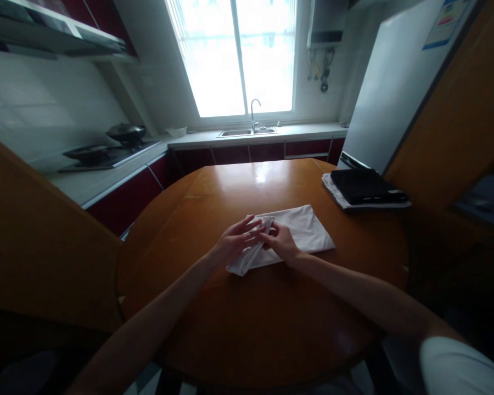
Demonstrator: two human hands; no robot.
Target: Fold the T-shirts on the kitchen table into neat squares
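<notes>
A white folded cloth (308,229), perhaps a garment, lies on the wooden table in front of me. Its left part is turned up into a narrow raised fold. My right hand (280,241) pinches the top of that fold between thumb and fingers. From the left side, my left hand (241,237) rests against the fold with its fingers stretched out and slightly apart, their tips close to the right fingers. A ring shows on one left finger. The left thumb and the cloth under both hands are partly hidden.
The round table (181,241) carries a stack of folded dark and light clothes (366,186) at its right. Beyond it are a counter with a sink (247,132), a stove with a lidded pan (126,131) at left, and a fridge (389,88) at right.
</notes>
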